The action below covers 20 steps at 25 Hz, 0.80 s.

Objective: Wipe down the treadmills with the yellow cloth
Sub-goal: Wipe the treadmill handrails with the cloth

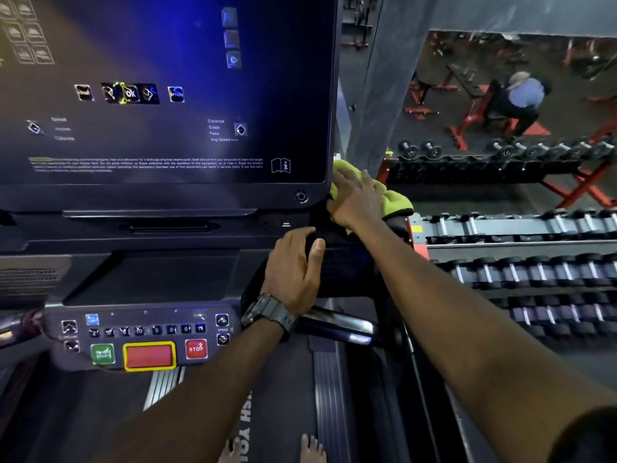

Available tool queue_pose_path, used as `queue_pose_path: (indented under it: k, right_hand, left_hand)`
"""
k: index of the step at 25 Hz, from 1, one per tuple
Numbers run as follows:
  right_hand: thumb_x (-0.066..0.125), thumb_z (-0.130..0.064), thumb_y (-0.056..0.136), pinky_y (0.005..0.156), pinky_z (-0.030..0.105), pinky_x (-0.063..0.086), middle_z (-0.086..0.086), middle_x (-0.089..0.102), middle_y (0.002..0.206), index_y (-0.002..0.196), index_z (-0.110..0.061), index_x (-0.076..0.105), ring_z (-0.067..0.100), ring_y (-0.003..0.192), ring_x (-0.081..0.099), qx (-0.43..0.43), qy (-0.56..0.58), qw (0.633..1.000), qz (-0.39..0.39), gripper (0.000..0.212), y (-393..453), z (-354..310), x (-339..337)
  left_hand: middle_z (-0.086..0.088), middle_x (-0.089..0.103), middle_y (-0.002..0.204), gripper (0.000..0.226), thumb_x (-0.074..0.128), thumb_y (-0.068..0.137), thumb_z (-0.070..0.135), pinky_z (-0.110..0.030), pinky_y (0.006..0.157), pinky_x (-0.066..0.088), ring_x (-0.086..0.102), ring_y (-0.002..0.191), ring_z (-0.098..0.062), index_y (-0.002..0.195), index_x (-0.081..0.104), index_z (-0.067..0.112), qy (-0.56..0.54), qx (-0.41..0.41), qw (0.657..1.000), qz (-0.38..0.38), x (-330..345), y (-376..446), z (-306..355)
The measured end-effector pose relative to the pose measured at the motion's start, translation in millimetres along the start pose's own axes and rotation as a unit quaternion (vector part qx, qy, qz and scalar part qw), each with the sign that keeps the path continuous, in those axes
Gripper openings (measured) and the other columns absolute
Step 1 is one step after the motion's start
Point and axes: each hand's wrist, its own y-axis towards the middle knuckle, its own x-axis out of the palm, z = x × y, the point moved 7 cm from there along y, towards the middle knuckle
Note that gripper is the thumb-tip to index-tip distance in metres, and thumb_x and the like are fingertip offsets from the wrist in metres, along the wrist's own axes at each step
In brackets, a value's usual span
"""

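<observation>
The yellow cloth [394, 197] lay bunched at the lower right corner of the treadmill console [167, 195], against the outer edge of the display housing, at about 3 o'clock from the centre of the view. My right hand [357, 198] was laid flat over it, fingers straight and slightly spread, pressing the cloth onto the housing rather than gripping it; the cloth showed above the fingers and to the right of the knuckles.

My left hand [293, 272] sat just below, at 5 o'clock from the cloth, resting on the dark side panel under the display. Its fingers were extended and close together, thumb apart, holding nothing. A wristwatch [267, 312] was on that wrist.

Further out, at 7 o'clock from the cloth, the control strip [143, 342] carried the red STOP button [196, 349]. The handrail [337, 324] ran below the left hand. A dumbbell rack [521, 262] stood to the right, at 4 o'clock.

Progress assessment: I judged the wipe to be in hand on the right edge of this console. I could not tell from surface appearance whether the screen, control strip or handrail had been wiped. No other treadmill was in view, so the remaining units could not be assessed.
</observation>
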Motion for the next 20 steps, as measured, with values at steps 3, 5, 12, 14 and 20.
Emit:
queue_pose_path:
  k: [3,5,12,14,20]
  right_hand:
    - [0.066,-0.042,0.085,0.113,0.049,0.034,-0.009,0.037,0.156,0.146,-0.039,0.039,0.032,0.141,0.035,-0.119,-0.025,0.993,0.009,0.067,-56,6,12]
    - [0.070,-0.036,0.083,0.111,0.044,0.037,-0.006,0.043,0.153,0.145,-0.037,0.043,0.031,0.136,0.041,-0.119,0.017,0.993,0.017,0.068,-72,43,4]
    - [0.063,-0.043,0.084,0.109,0.047,0.037,-0.010,0.042,0.152,0.144,-0.041,0.042,0.031,0.134,0.041,-0.093,-0.023,0.995,0.012,0.064,-36,-3,14]
    - [0.069,-0.039,0.080,0.109,0.045,0.038,-0.009,0.047,0.149,0.142,-0.041,0.046,0.029,0.131,0.045,-0.162,0.010,0.987,-0.003,0.066,-59,24,16]
    - [0.065,-0.040,0.079,0.099,0.050,0.044,-0.009,0.044,0.148,0.140,-0.044,0.045,0.034,0.122,0.047,0.010,-0.031,0.998,0.049,0.063,-36,31,0]
  left_hand:
    - [-0.002,0.057,0.127,0.069,0.014,0.095,0.062,-0.040,0.097,0.043,0.051,0.114,-0.019,0.128,0.052,0.015,-0.015,0.008,1.000,0.010,-2,-2,0]
    - [-0.001,0.057,0.128,0.068,0.015,0.095,0.061,-0.038,0.098,0.043,0.051,0.115,-0.018,0.129,0.052,0.015,-0.021,0.005,1.000,-0.001,-1,-2,-1]
    - [-0.004,0.055,0.134,0.067,0.018,0.095,0.059,-0.035,0.102,0.040,0.050,0.122,-0.021,0.134,0.049,0.014,-0.003,0.000,0.999,-0.040,3,-3,4]
    - [-0.003,0.056,0.134,0.066,0.019,0.094,0.058,-0.035,0.102,0.041,0.050,0.121,-0.021,0.134,0.049,0.014,-0.015,-0.006,0.999,-0.042,2,-3,2]
    - [-0.004,0.057,0.132,0.068,0.019,0.094,0.059,-0.037,0.102,0.041,0.051,0.121,-0.022,0.133,0.050,0.013,0.001,-0.006,0.999,-0.047,5,-4,2]
